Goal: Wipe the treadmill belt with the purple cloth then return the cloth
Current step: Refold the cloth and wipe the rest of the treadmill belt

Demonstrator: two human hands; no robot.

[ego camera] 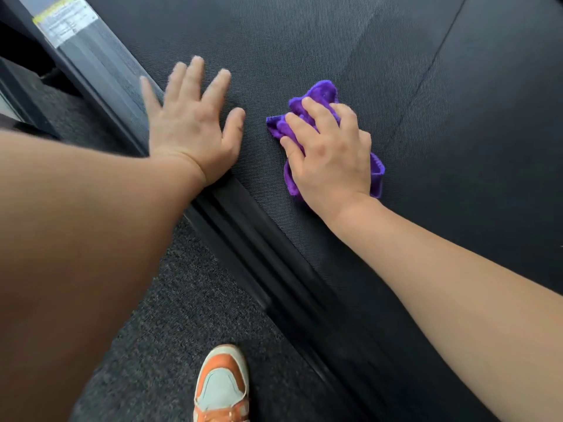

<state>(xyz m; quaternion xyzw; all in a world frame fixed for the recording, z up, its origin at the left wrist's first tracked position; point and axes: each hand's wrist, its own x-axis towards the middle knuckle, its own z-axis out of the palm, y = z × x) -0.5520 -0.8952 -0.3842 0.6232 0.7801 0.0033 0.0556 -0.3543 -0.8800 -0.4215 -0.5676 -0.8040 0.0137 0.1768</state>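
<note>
Left hand [195, 129] flat on the treadmill belt [426, 86], right at its left edge, heel on the side rail [259, 254]. Just to its right, apart from it, the right hand [329, 156] sits on top of the cloth [320, 92], cloth bunched on the belt beneath. Left of the rail lies carpet [170, 315], a shoe [222, 388] on it, nearest us

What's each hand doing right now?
Left hand: open, flat on the treadmill belt.
Right hand: gripping the purple cloth against the belt.
</note>
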